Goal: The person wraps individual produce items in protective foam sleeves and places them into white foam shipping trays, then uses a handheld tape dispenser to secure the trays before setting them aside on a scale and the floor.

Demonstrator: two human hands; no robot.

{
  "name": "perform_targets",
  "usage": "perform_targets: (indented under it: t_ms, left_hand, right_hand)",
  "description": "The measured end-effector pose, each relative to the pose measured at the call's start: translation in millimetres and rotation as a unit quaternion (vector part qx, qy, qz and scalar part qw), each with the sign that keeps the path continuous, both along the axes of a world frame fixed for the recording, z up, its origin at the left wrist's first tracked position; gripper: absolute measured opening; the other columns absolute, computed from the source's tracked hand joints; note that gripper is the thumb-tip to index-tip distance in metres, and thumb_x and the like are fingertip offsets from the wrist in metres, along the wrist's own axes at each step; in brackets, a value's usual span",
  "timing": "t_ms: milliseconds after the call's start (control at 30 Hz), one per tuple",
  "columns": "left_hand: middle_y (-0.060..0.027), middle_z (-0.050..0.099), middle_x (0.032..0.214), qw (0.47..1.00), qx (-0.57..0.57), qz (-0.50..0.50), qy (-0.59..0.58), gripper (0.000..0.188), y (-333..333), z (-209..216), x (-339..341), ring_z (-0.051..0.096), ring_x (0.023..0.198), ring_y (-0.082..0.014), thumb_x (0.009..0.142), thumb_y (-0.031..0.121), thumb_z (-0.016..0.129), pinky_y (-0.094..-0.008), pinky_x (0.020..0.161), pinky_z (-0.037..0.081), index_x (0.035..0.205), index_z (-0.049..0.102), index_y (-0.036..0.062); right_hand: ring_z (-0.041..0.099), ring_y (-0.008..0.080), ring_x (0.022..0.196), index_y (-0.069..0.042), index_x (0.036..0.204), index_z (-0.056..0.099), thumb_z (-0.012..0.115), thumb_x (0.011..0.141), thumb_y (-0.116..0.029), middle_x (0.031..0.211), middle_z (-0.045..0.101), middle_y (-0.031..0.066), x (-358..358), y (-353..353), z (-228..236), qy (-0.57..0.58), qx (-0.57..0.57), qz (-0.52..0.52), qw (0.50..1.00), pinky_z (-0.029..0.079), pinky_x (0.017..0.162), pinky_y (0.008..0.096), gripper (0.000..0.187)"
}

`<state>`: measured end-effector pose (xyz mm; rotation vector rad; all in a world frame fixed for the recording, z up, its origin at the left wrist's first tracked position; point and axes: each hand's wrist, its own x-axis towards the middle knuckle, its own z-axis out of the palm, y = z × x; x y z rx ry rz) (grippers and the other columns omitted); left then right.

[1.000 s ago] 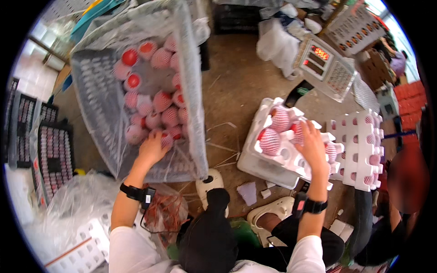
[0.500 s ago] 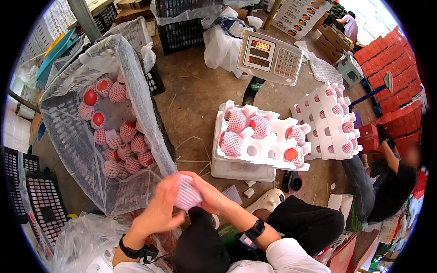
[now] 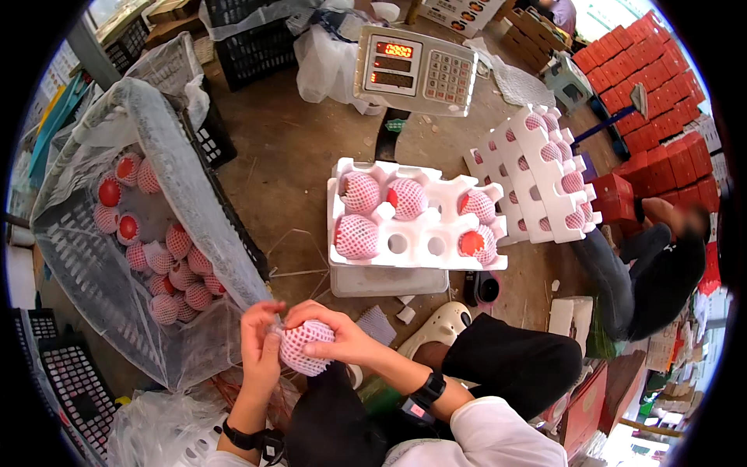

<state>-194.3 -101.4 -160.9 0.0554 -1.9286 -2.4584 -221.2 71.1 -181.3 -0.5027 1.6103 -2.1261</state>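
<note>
A round fruit in a pink-and-white foam net (image 3: 306,348) sits in my right hand (image 3: 336,333), whose fingers and thumb wrap its top and side. At its left end is my left hand (image 3: 261,342), fingers apart and thumb against or close to the net. In front stands a white foam tray (image 3: 416,251) with several netted red fruits, such as one in its near left pocket (image 3: 357,237); some pockets hold none. The tray rests on a scale platform (image 3: 389,282). To the left, a plastic-lined crate (image 3: 163,105) holds more netted fruits (image 3: 183,274).
The scale's lit display (image 3: 416,71) stands behind the tray. Stacked foam trays of fruit (image 3: 537,175) are to the right, near a seated person (image 3: 661,272). Red boxes (image 3: 646,70) are piled far right. Clear plastic bags (image 3: 159,420) lie at lower left.
The view has shifted, so the scene sits farther left and higher. Both hands cupped the netted fruit before; now the right grips it and the left has opened away at its left end.
</note>
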Motion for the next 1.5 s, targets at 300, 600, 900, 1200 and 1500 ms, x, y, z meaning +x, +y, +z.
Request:
perform_targets:
  t_ms: [300,600,900,1200,1500]
  left_hand:
    - [-0.0192,0.035,0.144,0.987,0.057,-0.129,-0.07,0.074,19.1,14.1,-18.5,0.044,0.128,-0.0277,0.097,0.046,0.047,-0.0391,0.105,0.039,0.15,0.015,0.0068]
    - [-0.0132,0.027,0.151,0.963,-0.018,-0.265,-0.051,0.063,-0.9,11.6,-19.7,0.039,0.132,-0.0297,0.099,0.036,0.046,-0.0425,0.102,0.038,0.148,0.023,0.0034]
    - [-0.0091,0.051,0.129,0.966,-0.088,-0.166,-0.178,0.043,-71.0,-7.8,22.3,0.053,0.114,-0.0164,0.098,0.013,0.05,-0.0322,0.095,0.043,0.14,0.041,0.0065]
    - [-0.025,0.047,0.119,0.675,-0.723,0.13,-0.068,0.057,-225.3,-65.2,-92.1,0.052,0.108,-0.0453,0.081,0.025,0.066,-0.0482,0.09,0.046,0.13,0.044,0.0049]
    - [-0.0307,0.026,0.129,0.716,-0.62,0.279,-0.158,0.076,-222.8,-131.8,-138.8,0.059,0.091,-0.051,0.072,0.016,0.075,-0.0488,0.082,0.051,0.137,0.038,0.0197]
  right_hand:
    - [0.046,0.0363,0.116,0.0,0.129,0.041,0.084,0.065,-0.024,0.124,0.043,0.0199,-5.4,10.6,30.1,0.184,0.219,-0.139,0.948,0.041,0.098,0.0415,0.081]
    - [0.049,0.0374,0.115,-0.002,0.128,0.046,0.079,0.057,-0.01,0.126,0.05,0.0183,-91.4,206.0,53.3,0.291,0.586,-0.319,0.685,0.04,0.102,0.0445,0.078]
    - [0.052,0.0379,0.114,-0.001,0.13,0.047,0.075,0.058,-0.005,0.124,0.054,0.0187,-139.0,227.6,-10.5,0.302,0.649,-0.12,0.688,0.043,0.097,0.042,0.077]
    - [0.049,0.0344,0.122,-0.002,0.132,0.05,0.06,0.082,0.0,0.132,0.053,0.0164,-89.2,186.8,40.4,0.305,0.591,-0.284,0.691,0.039,0.102,0.0393,0.051]
    - [0.062,0.0317,0.095,-0.001,0.105,0.064,0.064,0.078,0.005,0.103,0.064,0.0156,-25.4,67.3,19.9,0.323,0.439,-0.197,0.815,0.049,0.084,0.0372,0.027]
